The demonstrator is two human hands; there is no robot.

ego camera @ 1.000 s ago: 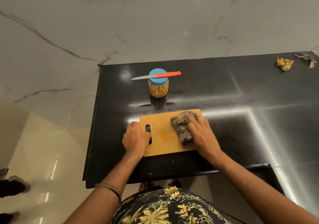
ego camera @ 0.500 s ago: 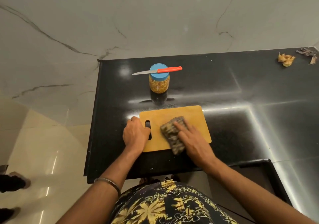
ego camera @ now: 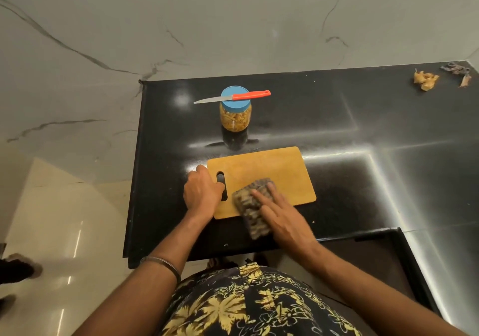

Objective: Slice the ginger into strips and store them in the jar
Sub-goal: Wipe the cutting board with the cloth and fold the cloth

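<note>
My left hand (ego camera: 201, 194) grips the tan wooden cutting board (ego camera: 269, 169) by its slot; my right hand (ego camera: 282, 220) lies flat, fingers extended, on a brown patterned cloth (ego camera: 250, 210).

knife (ego camera: 232, 97) on jar (ego camera: 235, 115) behind cutting board (ego camera: 272, 172); cloth (ego camera: 252, 211) on board's near edge; scraps (ego camera: 425, 79) far right

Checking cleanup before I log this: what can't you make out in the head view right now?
- Cloth: motion-blurred, so its pattern and material are unclear.
- Cutting board beneath the cloth and right hand: hidden.
- Left hand fingertips at the board slot: hidden behind the hand.
- Scraps at the far corner: too small to identify.
</note>
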